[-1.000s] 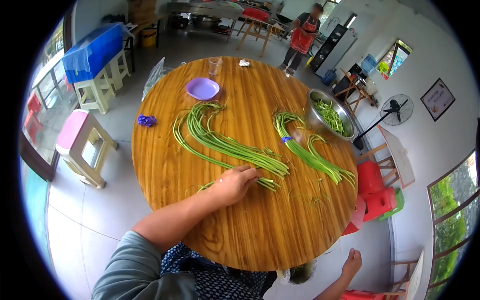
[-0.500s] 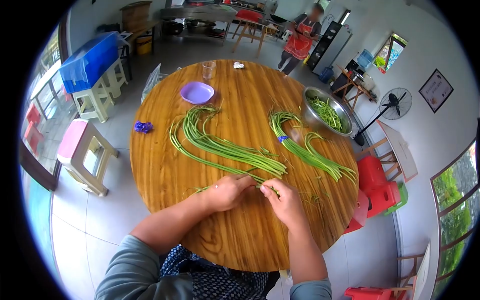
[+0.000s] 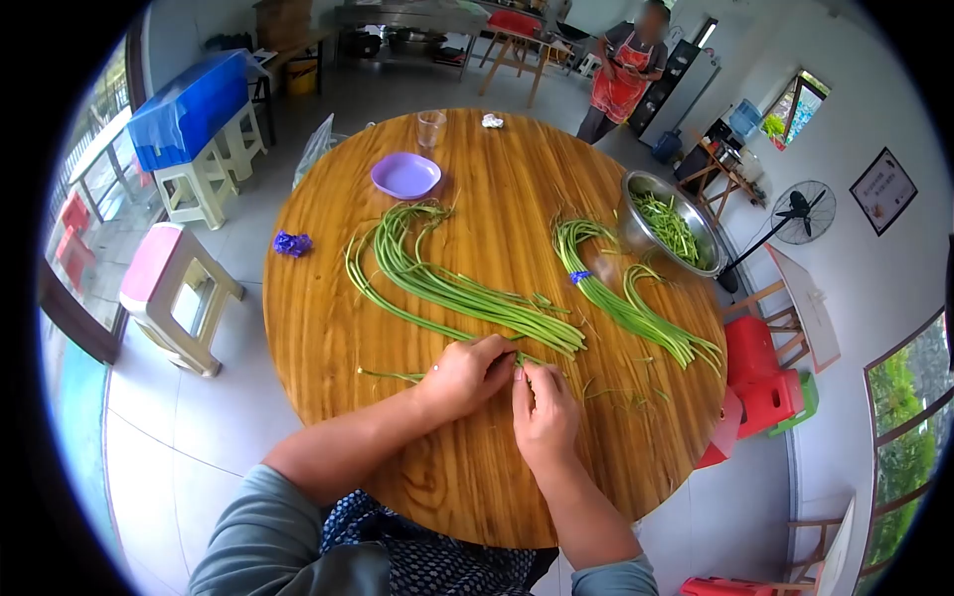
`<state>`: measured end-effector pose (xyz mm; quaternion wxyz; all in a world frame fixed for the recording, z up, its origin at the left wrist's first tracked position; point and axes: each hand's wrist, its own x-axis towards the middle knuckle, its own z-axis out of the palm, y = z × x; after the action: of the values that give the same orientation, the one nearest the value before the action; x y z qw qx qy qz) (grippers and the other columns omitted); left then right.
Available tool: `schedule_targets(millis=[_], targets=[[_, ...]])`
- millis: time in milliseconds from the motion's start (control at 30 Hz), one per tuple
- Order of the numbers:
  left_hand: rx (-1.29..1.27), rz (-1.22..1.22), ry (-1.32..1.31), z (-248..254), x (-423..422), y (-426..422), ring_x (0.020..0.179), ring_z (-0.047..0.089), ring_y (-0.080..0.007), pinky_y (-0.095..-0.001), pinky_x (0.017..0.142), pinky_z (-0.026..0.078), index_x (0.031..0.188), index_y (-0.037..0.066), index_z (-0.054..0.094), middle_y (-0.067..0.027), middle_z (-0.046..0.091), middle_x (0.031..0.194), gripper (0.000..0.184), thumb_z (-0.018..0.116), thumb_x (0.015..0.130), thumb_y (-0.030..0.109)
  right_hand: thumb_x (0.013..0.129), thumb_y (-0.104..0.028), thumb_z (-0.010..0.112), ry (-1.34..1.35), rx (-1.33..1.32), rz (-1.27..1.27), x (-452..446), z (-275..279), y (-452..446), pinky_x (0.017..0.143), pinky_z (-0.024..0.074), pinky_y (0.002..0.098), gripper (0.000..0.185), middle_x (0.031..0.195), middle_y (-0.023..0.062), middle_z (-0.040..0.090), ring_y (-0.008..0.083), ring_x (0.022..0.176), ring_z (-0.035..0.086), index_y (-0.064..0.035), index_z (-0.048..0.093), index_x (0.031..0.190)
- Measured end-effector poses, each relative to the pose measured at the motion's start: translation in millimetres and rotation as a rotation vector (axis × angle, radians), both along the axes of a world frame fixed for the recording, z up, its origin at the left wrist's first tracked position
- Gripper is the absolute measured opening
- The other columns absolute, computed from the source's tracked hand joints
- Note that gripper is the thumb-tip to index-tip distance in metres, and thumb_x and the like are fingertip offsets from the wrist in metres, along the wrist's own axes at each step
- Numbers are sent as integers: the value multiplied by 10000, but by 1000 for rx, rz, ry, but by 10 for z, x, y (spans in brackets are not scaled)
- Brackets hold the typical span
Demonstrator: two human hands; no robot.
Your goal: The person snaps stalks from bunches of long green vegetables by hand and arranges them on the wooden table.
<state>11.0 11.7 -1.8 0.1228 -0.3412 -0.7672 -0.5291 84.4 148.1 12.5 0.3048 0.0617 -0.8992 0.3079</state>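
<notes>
Close together at the near side of the round table, both my hands are closed on a thin green garlic scape [image 3: 393, 375]. Its far end sticks out to the left, past my left hand [image 3: 465, 377]. My right hand [image 3: 545, 407] pinches the stalk beside the left fingertips; the fingers partly hide it. Just beyond the hands lies a loose pile of long garlic scapes [image 3: 467, 295] with curled ends at the far side. To the right rests another bunch of garlic scapes [image 3: 636, 318], held by a blue-purple band [image 3: 579, 277].
A steel bowl [image 3: 626, 223] of cut green pieces stands at the table's right edge. Farther back are a purple dish [image 3: 405, 176], a clear cup [image 3: 430, 129] and a white crumpled scrap [image 3: 492, 120]. Purple bands [image 3: 291, 244] lie left. A person in a red apron [image 3: 618, 84] stands beyond.
My right hand has turned and drawn in nearer the left, fingers still pinching the stalk. The view has shifted slightly. The person in the apron has come a little closer.
</notes>
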Motion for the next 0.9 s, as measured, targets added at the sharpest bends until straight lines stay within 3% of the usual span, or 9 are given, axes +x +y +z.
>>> schedule_targets(millis=[100, 233, 333, 433, 500, 567, 733, 767, 900], targets=[[12, 16, -20, 43, 10, -15, 726, 670, -368, -411, 640, 544, 1011, 4, 657, -197, 671, 816, 186, 682, 855, 102, 929, -100, 618, 47, 51, -42, 8, 5, -16, 597, 499, 393, 126, 875, 139, 632, 333, 747, 633, -39, 632, 1038], [0, -184, 12, 101, -55, -62, 756, 674, -346, -398, 667, 546, 1007, 11, 666, -178, 681, 861, 183, 693, 849, 98, 955, -120, 619, -207, -489, 68, 37, 56, 239, 736, 506, 284, 173, 888, 113, 694, 165, 826, 658, -7, 632, 1085], [-53, -217, 3, 24, -33, -30, 763, 670, -343, -396, 674, 544, 992, 12, 670, -170, 680, 872, 177, 703, 841, 99, 960, -123, 620, -259, -524, 137, 39, 20, 439, 754, 500, 275, 183, 901, 99, 694, 139, 824, 648, -8, 628, 1102], [-79, -129, -15, -18, -3, 32, 753, 665, -349, -396, 666, 543, 978, 11, 668, -174, 677, 858, 170, 701, 839, 102, 942, -92, 621, -265, -454, 137, 69, 55, 319, 720, 516, 318, 155, 895, 118, 685, 206, 801, 669, -11, 621, 1075], [-99, -42, -42, -22, 8, 21, 753, 663, -354, -397, 663, 543, 970, 11, 666, -175, 675, 853, 164, 699, 837, 102, 914, -51, 615, -101, -42, -13, 100, -10, 115, 676, 519, 386, 123, 884, 149, 664, 309, 795, 662, -22, 614, 1034], [-29, 17, -11, -47, -27, 42, 760, 662, -363, -402, 662, 545, 951, 12, 663, -179, 672, 848, 151, 694, 833, 101, 889, -24, 605, 1, -92, 30, 20, -67, 58, 652, 508, 442, 115, 865, 172, 639, 383, 803, 629, -32, 608, 1003], [5, 64, 51, -94, -77, 61, 754, 661, -361, -401, 656, 541, 952, 12, 659, -176, 674, 852, 147, 693, 830, 86, 944, -116, 626, -103, -289, -9, 2, -46, 8, 707, 518, 379, 150, 940, 141, 687, 283, 846, 673, 5, 634, 1033], [19, 51, 61, -68, -105, 58, 751, 661, -359, -399, 655, 539, 956, 13, 658, -172, 675, 852, 148, 695, 832, 85, 972, -153, 613, -123, -440, 78, -38, -51, 64, 620, 481, 306, 184, 937, 82, 683, 150, 721, 607, 0, 632, 1073], [21, -138, 90, 52, -66, -24, 747, 665, -340, -384, 648, 533, 969, 15, 659, -163, 676, 847, 153, 702, 843, 90, 962, -175, 639, -390, -1021, 145, 33, 12, 342, 534, 332, 163, 190, 907, 33, 669, 14, 602, 413, -57, 636, 1112]])
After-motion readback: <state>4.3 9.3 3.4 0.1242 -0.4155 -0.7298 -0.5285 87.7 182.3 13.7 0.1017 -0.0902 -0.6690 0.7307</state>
